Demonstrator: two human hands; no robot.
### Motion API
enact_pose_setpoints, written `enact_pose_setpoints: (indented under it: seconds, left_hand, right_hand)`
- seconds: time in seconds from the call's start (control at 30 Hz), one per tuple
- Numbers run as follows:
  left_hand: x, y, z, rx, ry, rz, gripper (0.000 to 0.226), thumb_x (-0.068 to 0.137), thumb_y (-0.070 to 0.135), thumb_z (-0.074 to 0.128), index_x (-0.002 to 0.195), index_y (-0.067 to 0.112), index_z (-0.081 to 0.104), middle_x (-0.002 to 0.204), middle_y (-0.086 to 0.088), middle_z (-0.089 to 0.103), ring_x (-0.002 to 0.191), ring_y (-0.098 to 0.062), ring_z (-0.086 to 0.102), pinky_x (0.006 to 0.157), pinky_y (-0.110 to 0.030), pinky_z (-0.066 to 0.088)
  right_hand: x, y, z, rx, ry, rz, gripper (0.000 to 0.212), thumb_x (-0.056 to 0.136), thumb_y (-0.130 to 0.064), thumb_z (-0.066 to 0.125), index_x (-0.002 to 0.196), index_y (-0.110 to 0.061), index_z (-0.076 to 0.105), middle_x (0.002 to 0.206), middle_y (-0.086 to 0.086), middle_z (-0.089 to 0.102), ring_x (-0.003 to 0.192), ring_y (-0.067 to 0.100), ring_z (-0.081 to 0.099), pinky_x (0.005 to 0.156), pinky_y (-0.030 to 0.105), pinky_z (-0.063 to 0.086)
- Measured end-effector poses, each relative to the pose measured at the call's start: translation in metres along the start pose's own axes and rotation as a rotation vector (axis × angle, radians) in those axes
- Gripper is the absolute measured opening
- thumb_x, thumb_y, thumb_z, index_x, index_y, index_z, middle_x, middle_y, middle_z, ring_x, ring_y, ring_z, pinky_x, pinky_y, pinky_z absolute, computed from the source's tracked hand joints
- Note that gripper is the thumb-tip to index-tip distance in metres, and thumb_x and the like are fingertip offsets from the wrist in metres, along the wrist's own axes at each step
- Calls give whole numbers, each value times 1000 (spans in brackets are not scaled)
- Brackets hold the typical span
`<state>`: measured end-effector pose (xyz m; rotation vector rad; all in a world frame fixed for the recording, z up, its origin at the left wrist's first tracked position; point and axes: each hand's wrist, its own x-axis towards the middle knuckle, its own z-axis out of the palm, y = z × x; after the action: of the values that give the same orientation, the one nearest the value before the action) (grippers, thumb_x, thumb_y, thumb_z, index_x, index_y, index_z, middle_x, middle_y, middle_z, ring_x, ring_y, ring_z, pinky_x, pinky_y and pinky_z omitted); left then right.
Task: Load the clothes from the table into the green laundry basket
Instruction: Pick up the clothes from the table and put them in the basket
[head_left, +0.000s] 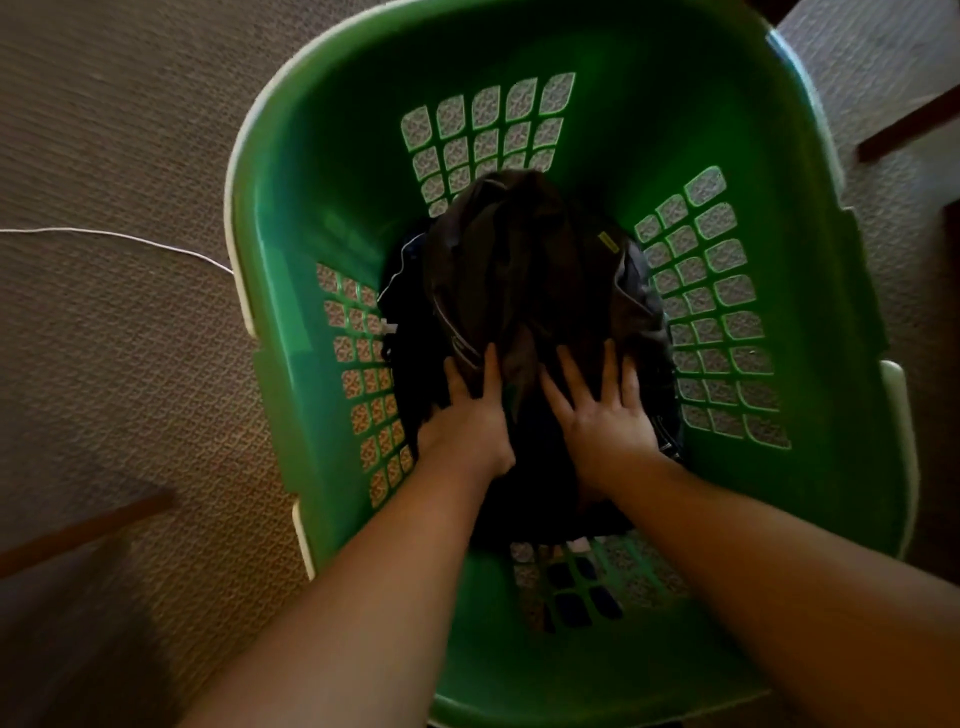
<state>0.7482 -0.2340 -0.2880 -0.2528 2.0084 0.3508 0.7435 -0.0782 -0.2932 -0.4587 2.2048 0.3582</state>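
Observation:
I look straight down into the green laundry basket (675, 104), which stands on the carpet and fills most of the view. A heap of dark clothes (530, 270) lies on its bottom, a brownish garment on top with a small yellow tag. Both my arms reach down inside. My left hand (470, 415) lies on the near left of the heap with straight fingers pressing the cloth. My right hand (602, 410) rests flat beside it, fingers spread on the dark fabric. The table is out of view.
Patterned brown carpet (119, 364) surrounds the basket. A thin white cord (130, 236) runs across the floor to the basket's left rim. Dark wooden furniture legs show at the lower left (88, 530) and upper right (909, 124).

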Motion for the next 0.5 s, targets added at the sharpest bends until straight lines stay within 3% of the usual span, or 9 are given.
enact_pose_setpoints:
  seconds: [0.07, 0.23, 0.4, 0.5]
  left_hand:
    - [13, 6, -2, -29, -9, -25, 128, 89, 24, 75, 151, 50, -34, 168, -16, -31, 143, -49, 42, 107, -55, 46]
    - [13, 2, -9, -87, -44, -23, 133, 84, 18, 76, 146, 60, -34, 167, -14, -34, 133, -46, 55, 99, -55, 56]
    - [-28, -4, -23, -77, 138, 53, 120, 82, 23, 78, 160, 49, -10, 171, -14, 12, 143, -47, 43, 107, -56, 50]
    - [-75, -1, -36, -122, 279, 103, 110, 89, 21, 76, 165, 34, -4, 171, -8, 19, 143, -39, 44, 103, -51, 52]
  right_hand:
    - [9, 1, 2, -9, -26, -2, 121, 88, -56, 62, 148, -26, -38, 160, 8, -37, 142, 55, -30, 117, 65, -15]
    - [1, 1, 1, -34, 30, -9, 120, 86, -61, 61, 153, -24, -31, 164, 10, -29, 147, 53, -21, 120, 62, -10]
    - [-39, 7, -22, 78, 60, -26, 122, 86, -56, 67, 154, -26, -29, 168, 8, -19, 152, 44, -14, 123, 58, -3]
    - [-78, 17, -49, 322, 27, -52, 127, 83, -45, 75, 154, -31, -29, 167, 6, -20, 154, 37, -14, 124, 54, 0]
